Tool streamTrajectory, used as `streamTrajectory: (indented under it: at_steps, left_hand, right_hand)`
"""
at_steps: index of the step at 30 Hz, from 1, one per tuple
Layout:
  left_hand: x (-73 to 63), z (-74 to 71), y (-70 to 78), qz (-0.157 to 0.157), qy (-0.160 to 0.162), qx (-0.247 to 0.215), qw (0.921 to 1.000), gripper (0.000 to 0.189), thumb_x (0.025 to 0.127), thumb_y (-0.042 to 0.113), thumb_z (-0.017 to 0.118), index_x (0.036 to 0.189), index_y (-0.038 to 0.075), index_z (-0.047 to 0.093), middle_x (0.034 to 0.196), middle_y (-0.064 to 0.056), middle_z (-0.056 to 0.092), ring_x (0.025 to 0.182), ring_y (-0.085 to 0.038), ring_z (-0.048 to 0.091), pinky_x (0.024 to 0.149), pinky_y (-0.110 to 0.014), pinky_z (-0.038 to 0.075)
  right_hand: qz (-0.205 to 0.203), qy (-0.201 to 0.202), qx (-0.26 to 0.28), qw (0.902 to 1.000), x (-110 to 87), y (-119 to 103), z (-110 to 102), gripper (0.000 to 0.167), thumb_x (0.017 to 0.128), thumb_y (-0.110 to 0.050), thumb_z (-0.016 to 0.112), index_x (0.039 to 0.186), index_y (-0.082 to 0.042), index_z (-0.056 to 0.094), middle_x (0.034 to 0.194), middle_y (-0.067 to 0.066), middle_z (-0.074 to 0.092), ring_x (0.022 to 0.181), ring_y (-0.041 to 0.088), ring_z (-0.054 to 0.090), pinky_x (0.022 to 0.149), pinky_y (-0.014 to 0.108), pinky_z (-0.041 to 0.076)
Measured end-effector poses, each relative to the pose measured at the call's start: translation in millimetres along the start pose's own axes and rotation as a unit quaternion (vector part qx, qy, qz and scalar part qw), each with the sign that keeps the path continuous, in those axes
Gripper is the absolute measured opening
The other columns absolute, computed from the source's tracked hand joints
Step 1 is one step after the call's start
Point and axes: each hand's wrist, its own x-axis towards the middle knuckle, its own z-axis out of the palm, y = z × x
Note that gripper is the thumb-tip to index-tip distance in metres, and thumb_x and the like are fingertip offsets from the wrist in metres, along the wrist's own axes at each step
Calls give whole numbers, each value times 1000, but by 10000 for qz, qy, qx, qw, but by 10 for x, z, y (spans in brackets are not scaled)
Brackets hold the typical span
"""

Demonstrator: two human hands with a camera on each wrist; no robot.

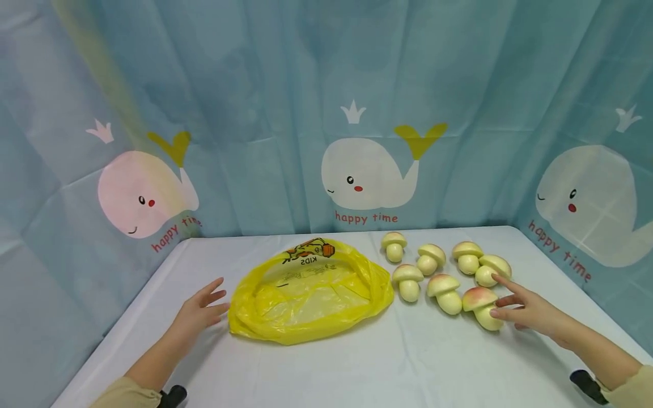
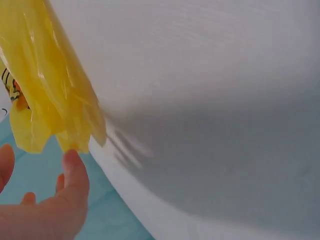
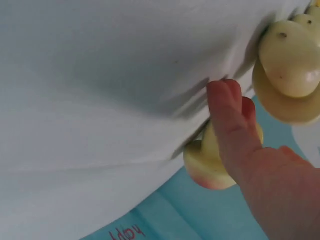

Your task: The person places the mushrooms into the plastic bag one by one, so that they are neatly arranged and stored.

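Note:
A yellow plastic bag with printed lettering and a cartoon lies on the table, its mouth spread wide. Just left of it hovers my left hand, fingers extended and holding nothing. In the left wrist view, a fingertip of that hand is close to the bag; whether they touch I cannot tell. Several toy mushrooms with pale stems stand or lean to the right of the bag. My right hand reaches in beside the nearest mushroom, fingers loosely extended. Another mushroom is partly hidden behind the right hand.
The table has a white cover. Behind and at both sides hangs a blue curtain with whale prints. Further mushrooms, such as one at the back, stand between the bag and the right hand.

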Motion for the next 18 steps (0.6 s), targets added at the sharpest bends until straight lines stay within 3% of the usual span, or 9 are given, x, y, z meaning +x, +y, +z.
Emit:
streamTrajectory:
  at_steps: [4,8,18]
  left_hand:
    - [54,95,36,-203,-9,-404,9990,65,99,12,54,155,7,22,153,-28,26,132,-43,37,104,-52,36]
    - [113,151,64,-296,29,-477,9984,60,98,12,54,153,5,29,154,-25,27,135,-42,34,106,-55,30]
    - [280,199,18,-772,-55,-1124,9907,57,96,2,54,150,4,35,154,-24,28,133,-42,34,102,-54,36]
  right_hand:
    - [193,-65,11,9998,28,-13,11,90,95,-31,62,152,5,2,128,39,46,112,42,55,77,49,50]
    - [316,-28,-74,9995,67,-33,17,90,95,-34,62,151,6,4,129,41,45,113,42,53,76,46,50]
    - [485,91,-53,9988,118,-90,46,85,93,-34,65,148,10,17,128,41,48,107,37,58,76,46,50]
